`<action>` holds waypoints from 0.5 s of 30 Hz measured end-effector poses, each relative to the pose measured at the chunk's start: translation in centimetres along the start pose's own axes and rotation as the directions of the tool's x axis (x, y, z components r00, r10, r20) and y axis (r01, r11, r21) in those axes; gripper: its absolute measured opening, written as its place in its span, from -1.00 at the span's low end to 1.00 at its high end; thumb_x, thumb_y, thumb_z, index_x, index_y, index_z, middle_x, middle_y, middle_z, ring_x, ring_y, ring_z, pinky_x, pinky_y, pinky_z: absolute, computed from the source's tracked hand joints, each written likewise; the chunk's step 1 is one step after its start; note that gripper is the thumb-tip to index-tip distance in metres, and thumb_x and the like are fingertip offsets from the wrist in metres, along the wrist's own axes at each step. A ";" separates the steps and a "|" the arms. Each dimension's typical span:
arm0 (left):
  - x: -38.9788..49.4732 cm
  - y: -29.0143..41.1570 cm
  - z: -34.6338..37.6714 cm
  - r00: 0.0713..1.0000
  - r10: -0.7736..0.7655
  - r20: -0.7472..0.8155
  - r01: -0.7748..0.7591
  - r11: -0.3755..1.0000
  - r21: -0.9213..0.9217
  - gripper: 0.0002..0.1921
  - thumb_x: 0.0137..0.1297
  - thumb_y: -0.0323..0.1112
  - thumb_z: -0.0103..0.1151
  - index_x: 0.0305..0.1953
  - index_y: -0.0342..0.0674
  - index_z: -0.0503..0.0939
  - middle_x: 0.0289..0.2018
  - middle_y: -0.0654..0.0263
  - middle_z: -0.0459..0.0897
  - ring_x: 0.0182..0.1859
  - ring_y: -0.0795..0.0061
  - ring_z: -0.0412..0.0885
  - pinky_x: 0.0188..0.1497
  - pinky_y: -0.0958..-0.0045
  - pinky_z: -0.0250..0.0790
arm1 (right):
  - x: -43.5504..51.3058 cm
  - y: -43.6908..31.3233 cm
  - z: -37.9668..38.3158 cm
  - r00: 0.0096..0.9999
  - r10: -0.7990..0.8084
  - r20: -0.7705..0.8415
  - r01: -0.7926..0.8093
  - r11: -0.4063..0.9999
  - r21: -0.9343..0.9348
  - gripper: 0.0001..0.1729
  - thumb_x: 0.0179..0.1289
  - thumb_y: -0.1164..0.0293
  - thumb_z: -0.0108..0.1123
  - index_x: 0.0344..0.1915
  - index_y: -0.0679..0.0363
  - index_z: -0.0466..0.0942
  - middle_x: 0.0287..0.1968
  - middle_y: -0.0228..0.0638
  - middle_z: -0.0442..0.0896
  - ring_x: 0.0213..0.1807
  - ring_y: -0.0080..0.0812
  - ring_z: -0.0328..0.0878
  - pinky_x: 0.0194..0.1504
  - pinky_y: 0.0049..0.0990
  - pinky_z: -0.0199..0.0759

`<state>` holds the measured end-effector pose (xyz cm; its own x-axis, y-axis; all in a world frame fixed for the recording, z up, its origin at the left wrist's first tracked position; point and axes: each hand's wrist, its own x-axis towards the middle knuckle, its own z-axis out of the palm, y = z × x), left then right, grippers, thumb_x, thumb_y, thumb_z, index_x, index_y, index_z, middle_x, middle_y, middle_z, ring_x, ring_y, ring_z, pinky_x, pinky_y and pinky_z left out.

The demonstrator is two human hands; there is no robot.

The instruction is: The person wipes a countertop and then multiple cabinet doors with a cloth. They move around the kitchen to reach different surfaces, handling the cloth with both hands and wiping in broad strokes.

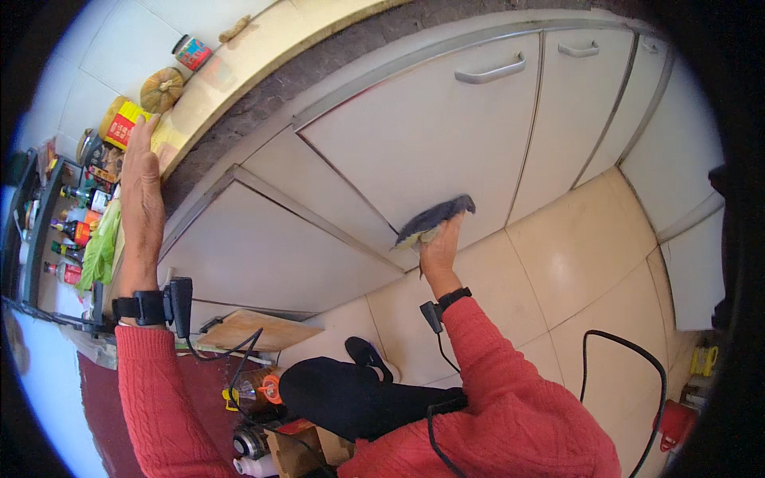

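Observation:
My right hand (440,254) holds a grey cleaning cloth (435,220) with a pale yellowish side against the lower part of a white cabinet door (418,131), near the floor. My left hand (141,161) rests on the edge of the pale countertop (206,89) at the left, fingers extended, holding nothing. Beside its fingertips stands a jar with a yellow and red label (122,122). Leafy greens (103,248) lie by my left wrist. Both wrists carry black straps with small devices and cables.
A small pumpkin (162,89), a labelled jar (192,52) and a ginger root (234,28) stand along the counter. Bottles fill a dark rack (45,233). A wooden board (260,330) leans low by the cabinets. Near my leg are a cardboard box (299,451) and flasks (250,442).

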<state>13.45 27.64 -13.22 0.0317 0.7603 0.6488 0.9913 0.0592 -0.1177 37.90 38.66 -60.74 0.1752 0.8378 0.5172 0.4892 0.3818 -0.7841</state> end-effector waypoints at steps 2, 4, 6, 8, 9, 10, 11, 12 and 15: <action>0.3 -0.5 0.5 0.999 0.040 0.006 -0.040 0.999 0.008 -0.25 0.55 0.33 -0.51 0.40 -0.07 0.40 0.45 0.00 0.28 0.53 0.08 0.15 0.57 0.19 -0.13 | -2.6 3.3 2.2 0.948 0.315 0.037 -0.316 0.932 0.174 -0.35 0.17 0.46 0.27 0.23 0.54 0.35 0.37 0.24 0.31 0.41 0.20 0.22 0.45 -0.17 0.12; 0.4 -0.6 0.9 1.000 0.010 -0.016 -0.011 1.000 -0.023 -0.29 0.58 0.29 -0.55 0.38 0.01 0.44 0.43 0.03 0.33 0.52 0.09 0.18 0.57 0.18 -0.10 | -3.9 6.3 4.1 0.910 0.378 0.169 -0.399 0.911 0.106 -0.34 0.25 0.48 0.22 0.31 0.48 0.28 0.27 0.12 0.46 0.34 0.04 0.37 0.37 -0.28 0.24; 0.2 -0.6 0.8 0.998 0.068 -0.017 -0.068 0.998 0.017 -0.29 0.59 0.27 -0.55 0.36 -0.04 0.46 0.40 0.04 0.37 0.51 0.11 0.21 0.56 0.19 -0.07 | -4.5 7.2 5.8 0.852 0.505 0.142 -0.517 0.853 0.069 -0.42 0.31 0.50 0.12 0.33 0.33 0.32 0.14 -0.07 0.57 0.21 -0.11 0.47 0.29 -0.31 0.31; 0.1 -0.7 0.8 0.997 0.078 -0.008 -0.078 0.997 -0.023 -0.29 0.60 0.24 -0.50 0.34 -0.15 0.47 0.38 0.05 0.40 0.49 0.13 0.23 0.55 0.24 -0.07 | -4.1 5.8 6.2 0.696 0.693 0.190 -0.584 0.391 0.712 -0.42 0.33 0.50 0.10 0.33 0.32 0.31 0.14 -0.14 0.55 0.18 -0.15 0.46 0.28 -0.30 0.31; 0.2 -0.8 0.7 0.998 0.056 -0.008 -0.056 0.997 -0.045 -0.29 0.60 0.23 -0.49 0.35 -0.17 0.46 0.38 0.05 0.40 0.50 0.14 0.23 0.55 0.25 -0.08 | -3.8 4.1 6.2 0.727 0.668 0.161 -0.571 0.456 0.683 -0.37 0.32 0.49 0.10 0.38 0.32 0.25 0.16 -0.18 0.53 0.17 -0.16 0.45 0.28 -0.29 0.30; 0.3 -0.9 0.7 0.999 0.043 0.003 -0.043 0.997 -0.070 -0.29 0.60 0.23 -0.48 0.35 -0.19 0.46 0.39 0.05 0.40 0.50 0.16 0.23 0.55 0.27 -0.09 | -3.0 2.0 5.8 0.769 0.628 0.117 -0.578 0.606 0.547 -0.31 0.32 0.48 0.10 0.42 0.33 0.19 0.17 -0.22 0.50 0.16 -0.18 0.45 0.29 -0.27 0.29; 0.3 -1.1 0.8 0.999 0.047 0.019 -0.045 0.993 -0.105 -0.28 0.60 0.23 -0.47 0.35 -0.22 0.45 0.39 0.05 0.40 0.50 0.17 0.23 0.55 0.28 -0.10 | -2.6 -0.4 4.7 0.814 0.570 0.110 -0.536 0.665 0.520 -0.17 0.26 0.50 0.12 0.48 0.39 0.02 0.33 -0.07 0.33 0.33 -0.11 0.29 0.40 -0.27 0.14; 0.6 -1.3 0.9 0.999 0.037 0.023 -0.034 0.993 -0.117 -0.25 0.59 0.26 -0.45 0.36 -0.25 0.43 0.39 0.05 0.39 0.50 0.21 0.22 0.55 0.29 -0.11 | -2.1 -3.1 3.4 0.880 0.470 0.062 -0.455 0.801 0.390 -0.02 0.21 0.52 0.13 0.53 0.45 -0.16 0.48 0.07 0.16 0.49 -0.04 0.14 0.50 -0.27 -0.02; 0.7 -2.1 1.0 0.998 0.052 0.022 -0.050 0.994 -0.099 -0.21 0.55 0.33 -0.44 0.40 -0.22 0.39 0.41 0.10 0.38 0.51 0.21 0.19 0.56 0.28 -0.14 | 1.6 -9.7 -1.0 0.998 0.046 -0.038 -0.031 0.942 0.333 -0.12 -0.05 0.63 0.13 0.32 0.73 0.08 0.54 0.45 -0.20 0.59 0.42 -0.28 0.57 0.05 -0.28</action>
<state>11.23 28.65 -13.25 0.0805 0.7766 0.6248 0.9963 -0.0430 -0.0749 34.27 35.96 -51.96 0.2296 0.8391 0.4931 0.1712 0.4639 -0.8692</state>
